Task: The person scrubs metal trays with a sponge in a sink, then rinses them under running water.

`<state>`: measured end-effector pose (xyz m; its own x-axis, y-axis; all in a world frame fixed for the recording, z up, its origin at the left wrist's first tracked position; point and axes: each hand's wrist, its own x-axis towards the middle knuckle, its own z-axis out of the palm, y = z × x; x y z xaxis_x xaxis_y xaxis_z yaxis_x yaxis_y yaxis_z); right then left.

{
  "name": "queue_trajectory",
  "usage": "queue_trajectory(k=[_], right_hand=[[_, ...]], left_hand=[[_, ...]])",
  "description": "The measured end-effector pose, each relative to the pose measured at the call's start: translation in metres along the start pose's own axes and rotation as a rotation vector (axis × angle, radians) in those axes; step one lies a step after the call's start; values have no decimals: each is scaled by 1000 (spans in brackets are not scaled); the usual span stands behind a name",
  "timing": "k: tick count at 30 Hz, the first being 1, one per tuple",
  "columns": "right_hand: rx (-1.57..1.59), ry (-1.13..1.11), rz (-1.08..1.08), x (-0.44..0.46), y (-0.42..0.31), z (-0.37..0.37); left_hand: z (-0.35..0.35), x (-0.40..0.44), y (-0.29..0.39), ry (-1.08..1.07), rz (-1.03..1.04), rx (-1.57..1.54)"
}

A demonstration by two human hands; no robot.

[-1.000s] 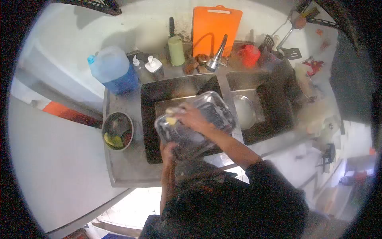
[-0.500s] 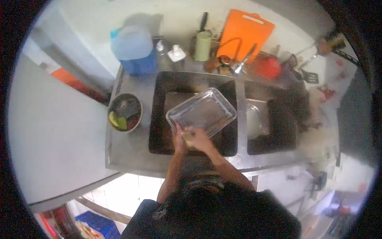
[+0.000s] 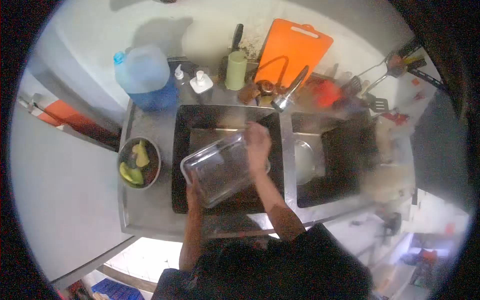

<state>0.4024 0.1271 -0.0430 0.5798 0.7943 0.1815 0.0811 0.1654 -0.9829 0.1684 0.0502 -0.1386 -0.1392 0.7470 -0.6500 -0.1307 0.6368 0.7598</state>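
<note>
A clear rectangular glass baking dish [image 3: 220, 167] is held tilted over the left sink basin [image 3: 178, 150]. My left hand [image 3: 194, 194] grips its lower left corner, fingers partly hidden behind the glass. At the upper right end of the dish, my right hand [image 3: 257, 142] is closed over the rim, slightly smeared by motion. No sponge can be made out in either hand. On the counter to the left stands a round bowl [image 3: 159, 167] containing yellow-green pieces that look like sponges [image 3: 141, 154] and something dark.
A chrome faucet [image 3: 291, 92] rises behind the basins. Along the wall stand a blue jug [image 3: 145, 75], pump bottles [image 3: 201, 82], a green holder [image 3: 236, 70] and an orange cutting board [image 3: 292, 52]. A round pale dish [image 3: 303, 162] lies in the right basin [image 3: 330, 195].
My right hand has gone from beside my left hand to the dish's upper right end. My left hand and the dish have shifted left and down. Another yellow piece shows in the bowl.
</note>
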Motion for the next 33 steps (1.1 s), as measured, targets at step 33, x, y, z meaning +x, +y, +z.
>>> queue_trajectory(k=[33], right_hand=[[-161,-507,421,65,94,-92]], left_hand=[[-7,20,-32,-175,48,-534]])
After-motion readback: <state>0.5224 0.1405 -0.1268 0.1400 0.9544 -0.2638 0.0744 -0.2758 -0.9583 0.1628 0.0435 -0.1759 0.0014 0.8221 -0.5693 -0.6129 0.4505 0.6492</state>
